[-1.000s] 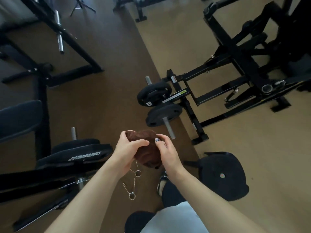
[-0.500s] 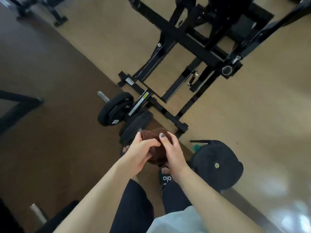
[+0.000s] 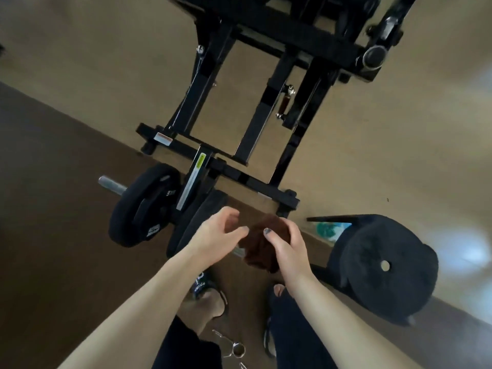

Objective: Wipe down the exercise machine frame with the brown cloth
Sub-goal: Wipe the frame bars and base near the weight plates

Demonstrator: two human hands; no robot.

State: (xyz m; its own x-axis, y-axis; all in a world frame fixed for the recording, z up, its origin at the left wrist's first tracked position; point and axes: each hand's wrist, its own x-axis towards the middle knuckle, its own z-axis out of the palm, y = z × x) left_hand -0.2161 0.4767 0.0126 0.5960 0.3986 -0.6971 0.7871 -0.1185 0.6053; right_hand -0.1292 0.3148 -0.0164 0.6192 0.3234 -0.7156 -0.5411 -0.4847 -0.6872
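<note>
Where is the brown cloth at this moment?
In the head view, the brown cloth is low centre, gripped by the right hand, beside the left hand, just before the machine frame.

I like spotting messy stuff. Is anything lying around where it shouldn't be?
Yes. A metal spring clip lies loose on the brown floor between the person's feet, easy to step on. It looks like the kind that belongs on a bar. The cloth is just bunched in the right hand.

Cloth (image 3: 266, 241) in right hand (image 3: 286, 247), left hand (image 3: 215, 235) beside it (apart), machine frame (image 3: 250, 179) beyond
</note>
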